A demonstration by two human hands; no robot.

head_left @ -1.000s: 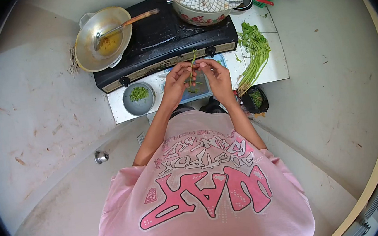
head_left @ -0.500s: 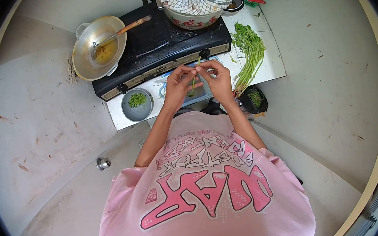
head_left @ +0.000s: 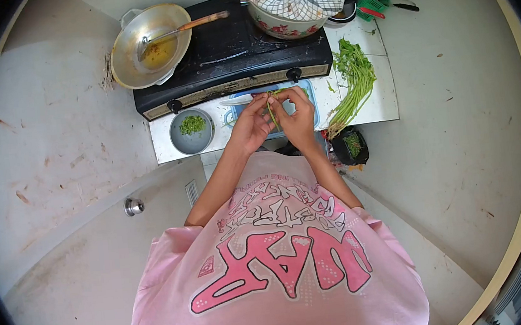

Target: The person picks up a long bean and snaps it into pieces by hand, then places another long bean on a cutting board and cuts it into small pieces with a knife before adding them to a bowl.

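A thin green stem [head_left: 273, 116] is pinched between my left hand [head_left: 252, 124] and my right hand [head_left: 296, 119], whose fingertips meet over a blue cutting board [head_left: 313, 104]. Part of a knife [head_left: 236, 101] lies on the board, its blade showing left of my fingers. Left of the board stands a grey bowl [head_left: 193, 145] holding chopped greens [head_left: 192, 124]. A bunch of leafy green stems [head_left: 358, 83] rests on the white tiles to the right.
Behind my hands is a black stove [head_left: 220, 66]. On it are a pan [head_left: 122, 60] with oil and a spatula, and a floral pot [head_left: 288, 29] under a checked cloth. A black container [head_left: 351, 147] with green scraps sits at the right; a green basket [head_left: 372, 4] holds utensils.
The view has shifted, so the stove and pans appear higher and further right. The stem hangs at a different slant between my fingers, and more of the knife and board shows.
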